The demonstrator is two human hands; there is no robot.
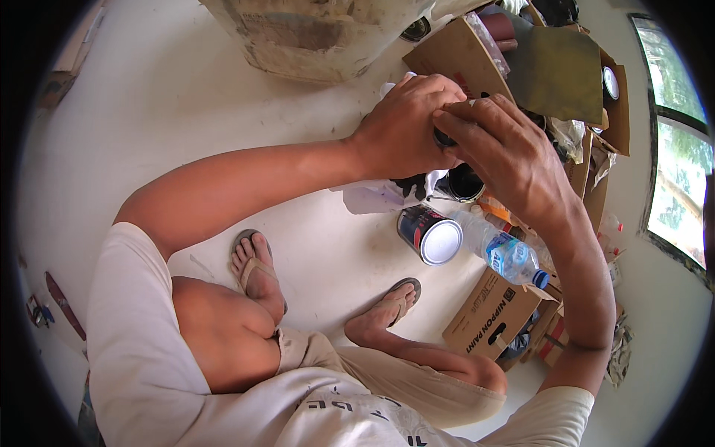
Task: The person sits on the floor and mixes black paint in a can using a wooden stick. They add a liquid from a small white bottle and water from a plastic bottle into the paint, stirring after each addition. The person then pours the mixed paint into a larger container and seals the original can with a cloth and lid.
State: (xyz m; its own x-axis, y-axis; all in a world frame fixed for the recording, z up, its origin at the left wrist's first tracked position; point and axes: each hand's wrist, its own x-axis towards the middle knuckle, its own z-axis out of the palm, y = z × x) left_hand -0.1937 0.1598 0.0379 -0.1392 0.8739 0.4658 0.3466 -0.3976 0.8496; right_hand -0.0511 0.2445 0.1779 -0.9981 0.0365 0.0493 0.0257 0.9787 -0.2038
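Note:
My left hand (406,123) and my right hand (506,145) meet in front of me, raised above the floor. Their fingers curl together around a small dark object (444,138), mostly hidden by the fingers, so its kind does not show. Under them lies a white sheet (376,198) with black smears. Just beyond the sheet stands an open can with a black inside (463,183), partly covered by my right hand. Closer to my feet is a dark paint can (421,223) with a silver lid. A clear water bottle (514,258) with a blue cap lies beside it.
A large stained pale container (316,45) stands at the far side. Cardboard boxes (454,63) with rolls and clutter line the right, below a window (674,141). Another cardboard box (495,313) sits near my right foot. My sandalled feet (261,272) rest on the pale floor.

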